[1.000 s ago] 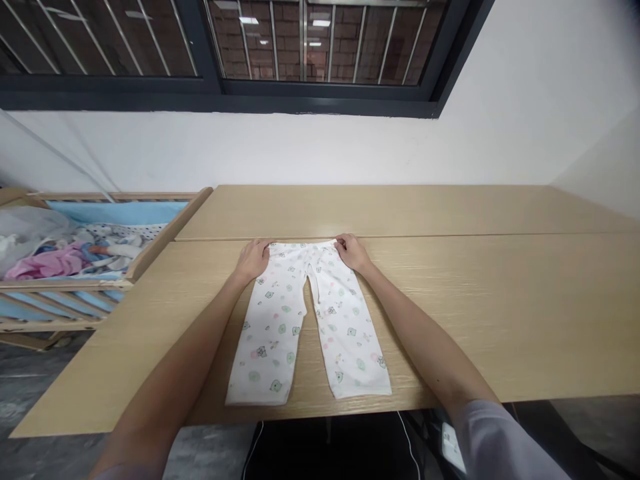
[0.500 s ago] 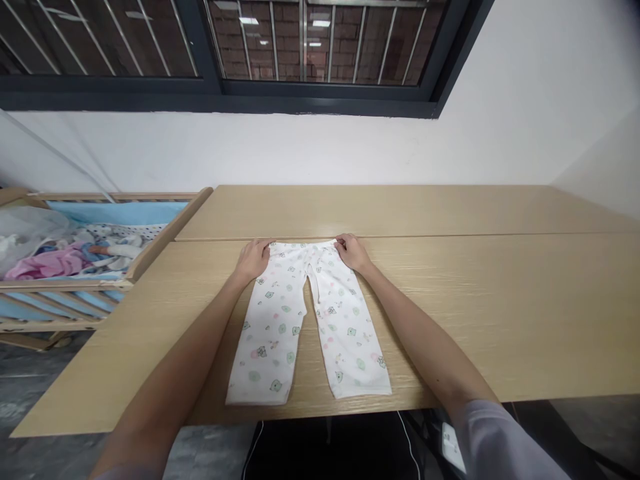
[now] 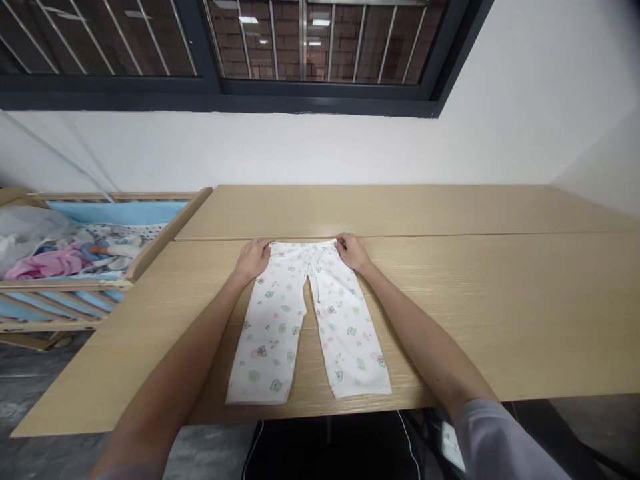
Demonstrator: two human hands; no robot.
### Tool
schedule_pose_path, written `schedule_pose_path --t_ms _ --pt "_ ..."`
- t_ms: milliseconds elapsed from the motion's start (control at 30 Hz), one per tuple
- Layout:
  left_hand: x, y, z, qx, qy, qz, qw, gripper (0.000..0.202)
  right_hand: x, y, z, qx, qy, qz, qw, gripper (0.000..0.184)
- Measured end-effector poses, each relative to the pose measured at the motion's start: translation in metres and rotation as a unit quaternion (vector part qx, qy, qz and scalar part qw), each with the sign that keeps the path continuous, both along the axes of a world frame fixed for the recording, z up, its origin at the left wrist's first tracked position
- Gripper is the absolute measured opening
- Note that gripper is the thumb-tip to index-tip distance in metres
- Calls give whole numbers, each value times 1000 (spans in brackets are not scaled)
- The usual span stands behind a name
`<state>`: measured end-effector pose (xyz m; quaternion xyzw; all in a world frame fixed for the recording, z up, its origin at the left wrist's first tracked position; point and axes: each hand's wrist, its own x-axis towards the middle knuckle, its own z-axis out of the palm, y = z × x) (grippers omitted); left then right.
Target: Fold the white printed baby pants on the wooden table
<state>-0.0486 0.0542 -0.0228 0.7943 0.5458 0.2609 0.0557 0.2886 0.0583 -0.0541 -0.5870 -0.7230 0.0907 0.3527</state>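
A small pair of white baby trousers [image 3: 300, 320] with green and pink prints lies flat on the wooden table [image 3: 475, 307], waistband away from me, legs spread toward the near edge. My left hand [image 3: 253, 258] pinches the left corner of the waistband. My right hand [image 3: 351, 252] pinches the right corner. Both hands have their fingers closed on the cloth and rest on the table.
A wooden cot [image 3: 75, 267] with a blue lining stands to the left, against the table, holding a heap of mixed clothes [image 3: 55, 257]. A white wall and a dark barred window [image 3: 250, 47] lie behind. A white cable [image 3: 407, 440] hangs below the table's near edge.
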Motion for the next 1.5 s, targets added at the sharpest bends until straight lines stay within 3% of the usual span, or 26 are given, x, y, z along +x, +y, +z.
schedule_pose_path --t_ms 733,867,1000,1100,1200,1267,1333,1400,1500 --pt "1 1 7 5 -25 9 1000 37 -5 0 4 -1 34 12 999 14" --pt "9 3 13 -2 -9 35 999 35 -8 8 4 -13 23 -5 1000 12" --pt "26 0 31 -6 -7 72 997 36 -8 13 8 -34 8 -29 999 14" --pt "50 -35 50 6 -8 79 997 37 -7 16 13 -59 4 -30 998 15" --pt "88 -115 58 -16 -1 5 1000 25 -6 18 19 -85 12 -17 996 15" --pt "118 -181 54 -84 16 -133 987 34 -6 19 23 -100 17 -10 995 13" --pt "147 -240 42 -130 45 -213 967 44 -7 19 26 -113 20 -9 993 12" --pt "171 -277 30 -156 61 -223 960 51 -8 19 28 -122 19 -13 992 11" --pt "189 -293 19 -193 71 -196 959 48 -9 17 33 -134 13 -21 991 9"
